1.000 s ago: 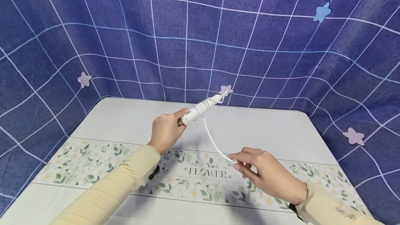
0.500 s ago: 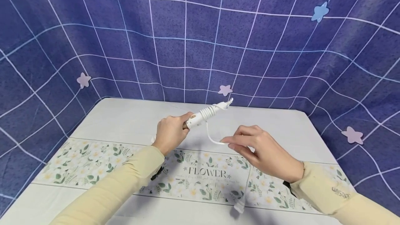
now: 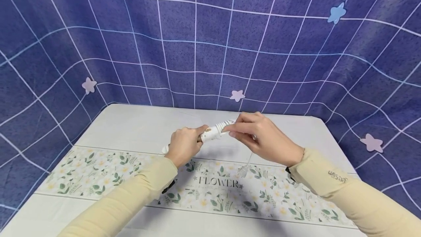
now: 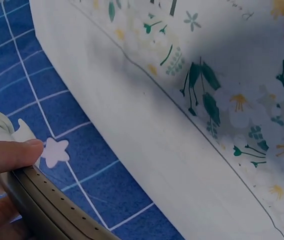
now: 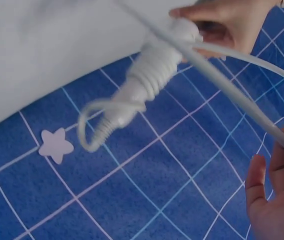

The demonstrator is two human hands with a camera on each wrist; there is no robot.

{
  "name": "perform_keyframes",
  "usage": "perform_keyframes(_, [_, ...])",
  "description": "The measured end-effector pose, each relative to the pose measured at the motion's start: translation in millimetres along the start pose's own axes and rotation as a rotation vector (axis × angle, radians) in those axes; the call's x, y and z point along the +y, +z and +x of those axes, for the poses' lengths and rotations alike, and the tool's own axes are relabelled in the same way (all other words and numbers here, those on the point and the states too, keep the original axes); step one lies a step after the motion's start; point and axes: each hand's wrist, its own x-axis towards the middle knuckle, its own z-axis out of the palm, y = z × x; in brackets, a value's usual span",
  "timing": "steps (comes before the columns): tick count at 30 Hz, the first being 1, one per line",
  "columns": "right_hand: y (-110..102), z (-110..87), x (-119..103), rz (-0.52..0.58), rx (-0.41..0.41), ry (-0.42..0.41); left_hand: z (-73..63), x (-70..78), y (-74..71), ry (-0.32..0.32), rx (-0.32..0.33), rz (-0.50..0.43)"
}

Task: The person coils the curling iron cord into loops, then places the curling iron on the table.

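Near the centre of the frame, a person has a corded hair-styling iron (image 3: 210,134) held above the table, tilted so that its white handle points up towards the right. The left hand (image 3: 185,145) is wrapped round the brown barrel (image 4: 47,205), thumb along the top near the handle. I take that for a steadying grip: it leaves the whole handle bare for the white cord (image 5: 154,72), which lies round it in close, neat turns. Beyond the turns, a small loop bends back from the ribbed cord sleeve (image 5: 102,131).

The right hand (image 3: 263,136) sits just beside the coils, its curled fingers pinching the cord. Holding it this near probably gives control over the slack. The rest of the cord drops below that hand to a blurred plug (image 3: 242,171), which appears over the floral band of the tablecloth (image 3: 148,116); whether it touches the cloth, I can't tell. A blue-violet grid-patterned curtain (image 3: 210,21) fills the upper frame behind.
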Motion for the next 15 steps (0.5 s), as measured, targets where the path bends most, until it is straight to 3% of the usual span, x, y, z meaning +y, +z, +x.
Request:
perform_keyframes(7, [-1.5,21.0,4.8,-0.055,0.023,-0.044,-5.5,8.3,4.9,0.105,0.033,0.036])
perform_keyframes(15, [-1.1,36.0,6.9,-0.174,0.022,-0.085,-7.8,21.5,6.0,0.147,0.016,0.054])
